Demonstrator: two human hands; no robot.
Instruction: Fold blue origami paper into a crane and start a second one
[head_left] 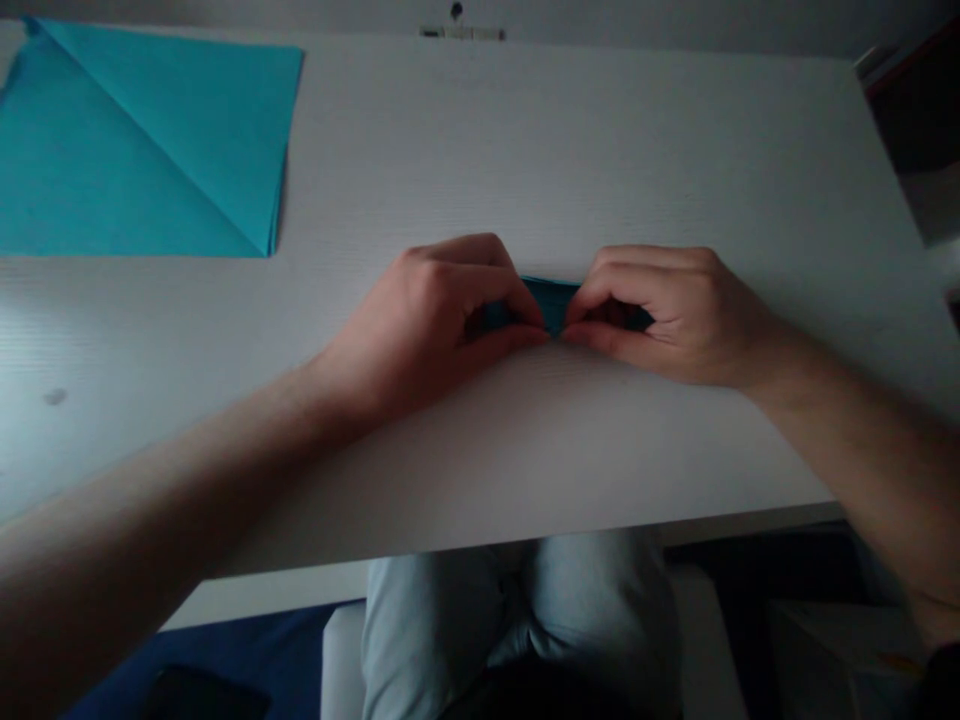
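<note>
A small folded piece of blue paper (553, 299) lies on the white table (525, 150) at the middle. My left hand (439, 315) pinches its left end, fingers curled over thumb. My right hand (671, 315) pinches its right end the same way. The two hands nearly meet at the fingertips, so only a narrow strip of the paper shows between them; the remainder is hidden under my fingers.
A stack of large turquoise paper sheets (135, 140), with a diagonal crease, lies at the table's far left corner. The table's near edge runs just above my knees (517, 620). A small dark object (457, 25) sits at the far edge.
</note>
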